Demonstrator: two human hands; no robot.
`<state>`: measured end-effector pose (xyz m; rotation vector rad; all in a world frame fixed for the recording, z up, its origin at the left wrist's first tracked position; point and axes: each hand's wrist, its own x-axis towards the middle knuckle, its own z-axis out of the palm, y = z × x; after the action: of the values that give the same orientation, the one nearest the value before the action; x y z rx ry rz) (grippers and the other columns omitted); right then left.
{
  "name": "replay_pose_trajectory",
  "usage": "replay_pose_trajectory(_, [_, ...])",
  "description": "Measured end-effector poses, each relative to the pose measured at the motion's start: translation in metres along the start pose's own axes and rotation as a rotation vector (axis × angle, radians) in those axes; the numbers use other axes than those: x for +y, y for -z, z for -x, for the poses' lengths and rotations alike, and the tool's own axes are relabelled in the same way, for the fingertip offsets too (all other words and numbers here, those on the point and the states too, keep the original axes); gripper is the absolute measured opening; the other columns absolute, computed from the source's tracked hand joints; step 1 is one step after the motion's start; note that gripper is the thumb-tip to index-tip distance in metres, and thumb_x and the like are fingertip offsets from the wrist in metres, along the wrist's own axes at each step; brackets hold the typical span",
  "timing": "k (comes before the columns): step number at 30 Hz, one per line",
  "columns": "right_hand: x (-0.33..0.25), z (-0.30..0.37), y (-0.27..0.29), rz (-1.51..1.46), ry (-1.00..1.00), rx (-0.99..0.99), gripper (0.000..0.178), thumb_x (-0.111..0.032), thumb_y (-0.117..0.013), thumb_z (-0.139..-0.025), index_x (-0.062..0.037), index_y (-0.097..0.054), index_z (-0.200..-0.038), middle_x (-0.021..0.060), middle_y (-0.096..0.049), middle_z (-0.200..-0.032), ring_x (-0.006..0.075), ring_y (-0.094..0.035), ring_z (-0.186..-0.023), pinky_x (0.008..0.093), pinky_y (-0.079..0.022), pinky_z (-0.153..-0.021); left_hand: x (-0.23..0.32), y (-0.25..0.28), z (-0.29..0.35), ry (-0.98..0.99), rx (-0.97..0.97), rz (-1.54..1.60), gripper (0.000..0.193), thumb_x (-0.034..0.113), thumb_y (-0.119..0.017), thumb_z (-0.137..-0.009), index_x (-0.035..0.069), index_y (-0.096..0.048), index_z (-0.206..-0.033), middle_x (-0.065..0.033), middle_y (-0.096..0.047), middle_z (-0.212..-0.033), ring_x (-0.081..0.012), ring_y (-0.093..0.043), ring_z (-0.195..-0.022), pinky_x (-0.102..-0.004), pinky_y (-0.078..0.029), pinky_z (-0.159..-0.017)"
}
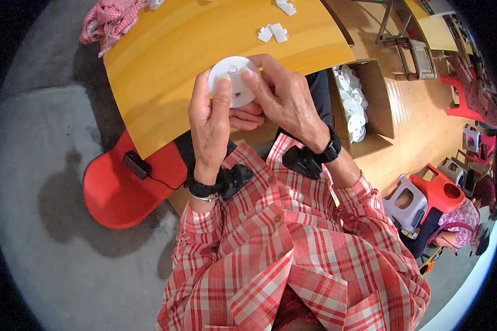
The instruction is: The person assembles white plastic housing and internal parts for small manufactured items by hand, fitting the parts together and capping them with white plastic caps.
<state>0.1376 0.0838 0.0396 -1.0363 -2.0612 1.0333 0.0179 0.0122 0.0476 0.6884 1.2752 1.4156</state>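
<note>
Both my hands hold a round white plastic disc (pixel 238 95) above the near edge of the yellow table (pixel 165 66). My left hand (pixel 211 116) grips its left side, with the thumb lying on the upper face. My right hand (pixel 284 96) closes on the right side, its thumb pressing near the disc's upper middle. A small tab or slot shape shows by the thumbs, and a small dark mark sits lower on the face. Some fingers are hidden beneath the disc.
Flat white plastic pieces (pixel 273 33) lie on the table's far side. To the right stands a cardboard box (pixel 378 99) holding several white discs (pixel 353 105). A red seat (pixel 116 187) is at left, pink checked cloth (pixel 113 22) on the far left corner. Plastic stools (pixel 406 204) and a person stand right.
</note>
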Motion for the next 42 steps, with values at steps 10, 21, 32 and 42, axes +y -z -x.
replay_pose_trajectory(10, [-0.002,0.001,0.004,-0.083,0.052,0.074,0.024,-0.025,-0.058,-0.086,-0.0046,-0.052,-0.098,0.0172,-0.057,-0.064,0.0343,-0.059,-0.06,0.0374,-0.046,-0.051,0.013,-0.021,-0.005,-0.018,0.191,-0.092,0.023,0.024,-0.052,-0.092,0.001,-0.055,-0.097,-0.0016,-0.057,-0.085,-0.0059,-0.051,-0.077,-0.0205,-0.044,-0.067])
replay_pose_trajectory(21, [0.01,0.009,-0.002,-0.061,0.0,0.107,0.022,-0.019,-0.06,-0.083,-0.0027,-0.052,-0.096,0.0183,-0.057,-0.065,0.0342,-0.059,-0.061,0.0377,-0.045,-0.051,-0.023,-0.008,-0.022,-0.22,0.107,-0.293,0.028,0.024,-0.05,-0.093,0.003,-0.048,-0.11,-0.0038,-0.058,-0.087,-0.0087,-0.055,-0.073,-0.0224,-0.047,-0.066])
replay_pose_trajectory(32, [0.188,0.079,0.119,-0.444,-0.581,0.583,0.02,-0.026,-0.054,-0.09,-0.0069,-0.057,-0.091,-0.0007,-0.057,-0.07,0.0058,-0.047,-0.055,0.0186,-0.038,-0.049,-0.012,0.017,-0.032,0.176,-0.034,-0.334,0.049,0.039,-0.051,-0.091,0.004,-0.041,-0.123,-0.0116,-0.062,-0.077,-0.0133,-0.06,-0.054,-0.0207,-0.047,-0.049])
replay_pose_trajectory(42, [0.386,0.243,0.126,-0.01,-0.92,0.135,0.041,-0.043,-0.058,-0.081,-0.0024,-0.063,-0.074,0.0114,-0.062,-0.059,0.0202,-0.06,-0.052,0.0325,-0.045,-0.05,0.005,0.045,-0.124,-0.315,0.127,-1.058,0.031,0.027,-0.059,-0.085,0.006,-0.054,-0.107,-0.018,-0.059,-0.081,-0.0318,-0.059,-0.074,-0.0394,-0.047,-0.065])
